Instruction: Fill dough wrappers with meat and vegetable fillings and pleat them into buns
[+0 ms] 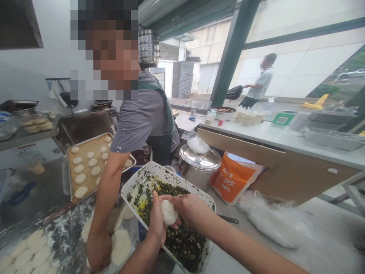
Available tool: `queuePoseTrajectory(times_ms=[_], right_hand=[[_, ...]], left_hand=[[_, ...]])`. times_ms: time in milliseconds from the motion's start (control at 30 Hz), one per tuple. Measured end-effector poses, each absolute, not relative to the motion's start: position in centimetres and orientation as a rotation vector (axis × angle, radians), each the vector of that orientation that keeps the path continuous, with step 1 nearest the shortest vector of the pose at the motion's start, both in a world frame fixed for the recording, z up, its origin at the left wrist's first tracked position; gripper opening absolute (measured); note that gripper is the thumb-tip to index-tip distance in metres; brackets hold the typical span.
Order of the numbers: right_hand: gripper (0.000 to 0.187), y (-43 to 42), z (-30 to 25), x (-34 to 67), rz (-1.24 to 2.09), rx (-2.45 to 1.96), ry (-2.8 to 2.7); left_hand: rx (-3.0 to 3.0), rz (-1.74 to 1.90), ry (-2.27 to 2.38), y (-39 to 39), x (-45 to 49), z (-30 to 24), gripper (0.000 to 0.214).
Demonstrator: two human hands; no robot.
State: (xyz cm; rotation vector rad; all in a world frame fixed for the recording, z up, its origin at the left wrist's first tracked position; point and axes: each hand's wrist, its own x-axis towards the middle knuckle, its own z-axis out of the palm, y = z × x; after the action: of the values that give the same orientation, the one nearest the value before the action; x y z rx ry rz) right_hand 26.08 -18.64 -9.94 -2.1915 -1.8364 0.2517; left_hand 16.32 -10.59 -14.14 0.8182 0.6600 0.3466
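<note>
My left hand (156,224) cups a white ball of dough (168,212) from below, fingers curled round it. My right hand (190,210) pinches the top of the same dough ball. Both hands hover over a white rectangular tub (171,176) holding dark green chopped filling (182,239). A co-worker in a grey shirt and green apron stands close on the left; that person's hand (98,251) presses a flat dough round on the floured counter.
A metal tray (85,152) of dough balls lies behind the co-worker. Flat dough rounds (121,245) and dough pieces (27,253) sit on the counter at left. A lidded steel pot (199,161), an orange bag (232,179) and a plastic bag (273,220) lie to the right. Another person stands far back.
</note>
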Motion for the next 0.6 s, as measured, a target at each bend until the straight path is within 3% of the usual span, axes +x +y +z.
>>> queuePoseTrajectory(times_ms=[167, 600], right_hand=[[0.017, -18.5, -10.5, 26.1, 0.084, -2.246, -1.882], [0.015, -18.3, -9.7, 25.4, 0.404, -2.125, -1.524]], left_hand=[[0.883, 0.494, 0.683, -10.8, 15.9, -14.8, 0.050], [0.713, 0.542, 0.749, -10.6, 16.3, -14.6, 0.049]])
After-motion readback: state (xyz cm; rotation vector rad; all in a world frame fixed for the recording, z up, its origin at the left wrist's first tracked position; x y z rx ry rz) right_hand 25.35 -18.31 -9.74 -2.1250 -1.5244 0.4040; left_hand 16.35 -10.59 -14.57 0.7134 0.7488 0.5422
